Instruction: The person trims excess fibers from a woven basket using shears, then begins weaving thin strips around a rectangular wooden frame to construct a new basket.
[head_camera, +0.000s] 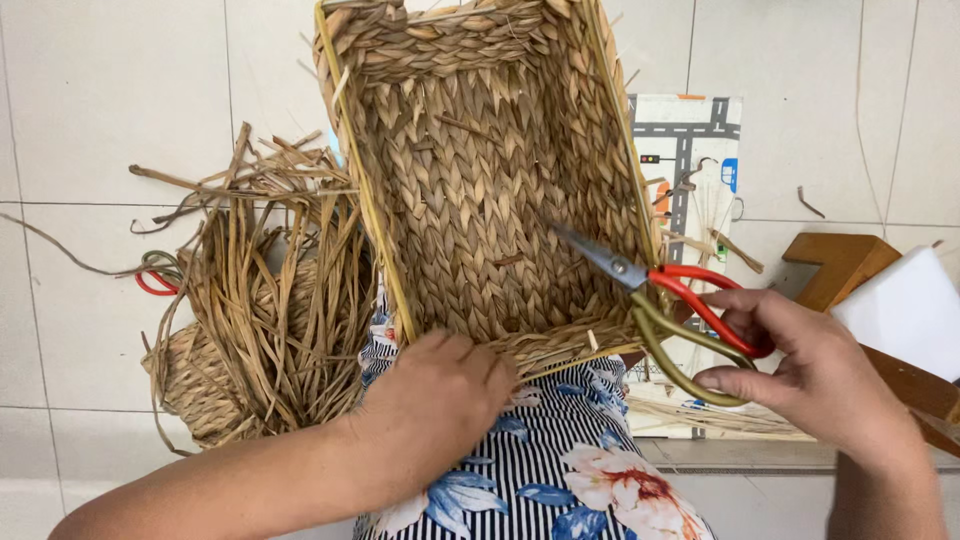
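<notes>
The woven basket (480, 170), a deep rectangle of braided tan straw with a yellowish rim, rests on the person's lap with nothing inside but the blades of the scissors (670, 300). The left hand (435, 395) grips its near edge, and the right hand (810, 370) has its fingers through the red and olive handles, blades nearly closed. A heap of loose straw (270, 300) lies beside it on the tiled floor (100, 100)

Your basket (480, 170) fills the frame's upper centre; the straw pile (265, 300) lies left, your scissors (680, 300) right, blades inside the basket.
</notes>
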